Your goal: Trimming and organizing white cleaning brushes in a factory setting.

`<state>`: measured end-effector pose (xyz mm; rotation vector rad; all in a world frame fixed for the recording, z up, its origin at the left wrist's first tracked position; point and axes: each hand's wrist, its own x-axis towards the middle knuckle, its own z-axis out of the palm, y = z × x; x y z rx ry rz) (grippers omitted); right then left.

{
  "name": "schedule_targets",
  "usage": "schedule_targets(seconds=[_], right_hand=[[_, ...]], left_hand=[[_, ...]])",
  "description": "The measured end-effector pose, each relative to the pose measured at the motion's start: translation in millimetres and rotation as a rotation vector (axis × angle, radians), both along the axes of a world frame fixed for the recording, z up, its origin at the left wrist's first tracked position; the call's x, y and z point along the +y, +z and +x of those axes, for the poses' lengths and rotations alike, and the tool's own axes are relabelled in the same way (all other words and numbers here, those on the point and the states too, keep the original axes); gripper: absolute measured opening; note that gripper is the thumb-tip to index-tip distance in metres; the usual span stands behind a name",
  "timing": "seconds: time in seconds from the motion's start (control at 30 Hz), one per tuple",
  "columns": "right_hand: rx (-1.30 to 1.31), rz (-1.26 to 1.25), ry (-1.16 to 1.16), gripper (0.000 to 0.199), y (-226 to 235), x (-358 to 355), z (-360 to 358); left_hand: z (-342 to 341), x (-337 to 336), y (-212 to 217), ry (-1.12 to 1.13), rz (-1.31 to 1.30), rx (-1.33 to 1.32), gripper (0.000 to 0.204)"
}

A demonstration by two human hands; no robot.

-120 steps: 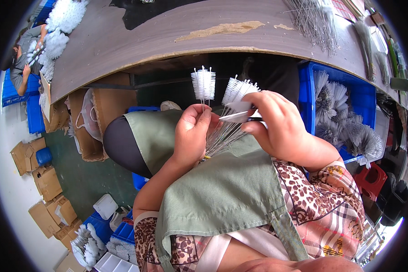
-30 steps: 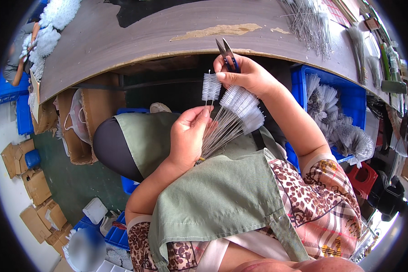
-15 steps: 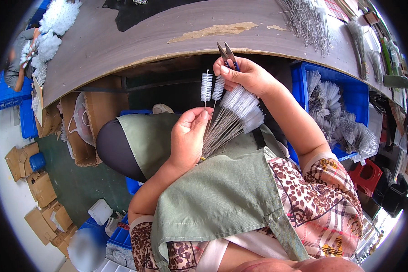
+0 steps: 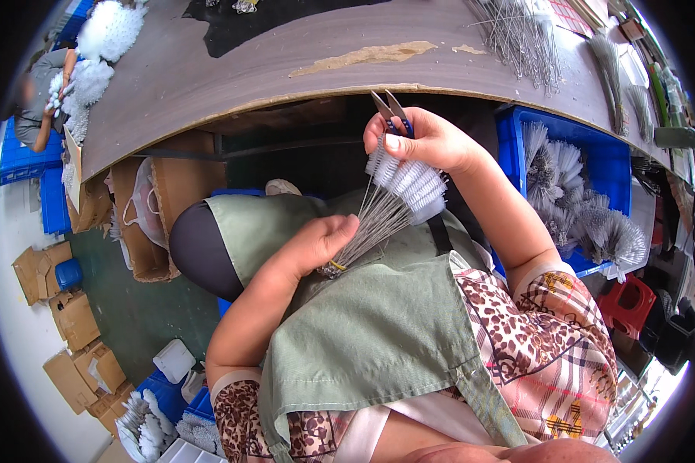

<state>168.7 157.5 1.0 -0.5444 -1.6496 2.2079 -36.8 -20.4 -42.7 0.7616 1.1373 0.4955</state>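
Right hand (image 4: 432,143): clamped on the scissors (image 4: 394,110), just above the centre of the frame, with thumb and fingers also touching the brush heads (image 4: 418,185).
Scissors: blades a little apart, tips toward the top of the frame.
Left hand (image 4: 310,245): left of centre, thumb beside the wire stems (image 4: 374,228) (its fingers are partly hidden, so whether it grips them cannot be told).
Brushes: bundled at the centre, white heads fanned to the upper right, stems gathered by a yellow tie (image 4: 337,265) at the lower left.
Apron (image 4: 378,332): green, below the bundle.
Blue crate (image 4: 511,147): right of frame, holding more brushes.
Table (image 4: 170,86): across the top.
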Motion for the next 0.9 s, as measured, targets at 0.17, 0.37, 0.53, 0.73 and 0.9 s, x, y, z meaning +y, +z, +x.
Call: schedule_targets(seconds=[0.17,0.37,0.53,0.73,0.9], right_hand=[[0.028,0.471,-0.108,0.044,32.3,-3.7,-12.8],[0.073,0.482,-0.560,0.022,59.8,-14.5,-4.6],[0.089,0.219,-0.244,0.052,42.5,-35.5,11.3],[0.116,-0.068,0.078,0.091,34.8,-66.7,-51.1],[0.459,-0.266,-0.266,0.074,33.4,-72.6,-86.9]], left_hand=[[6.7,-7.2,30.1,-0.132,0.216,0.216,0.063],[-24.8,-50.8,81.1,0.155,0.230,0.406,0.067],[-30.6,-60.1,108.2,0.398,0.855,0.372,0.084],[-11.4,-8.1,94.2,0.740,1.190,0.681,0.095],[4.0,8.0,89.9,0.700,0.954,0.923,0.063]])
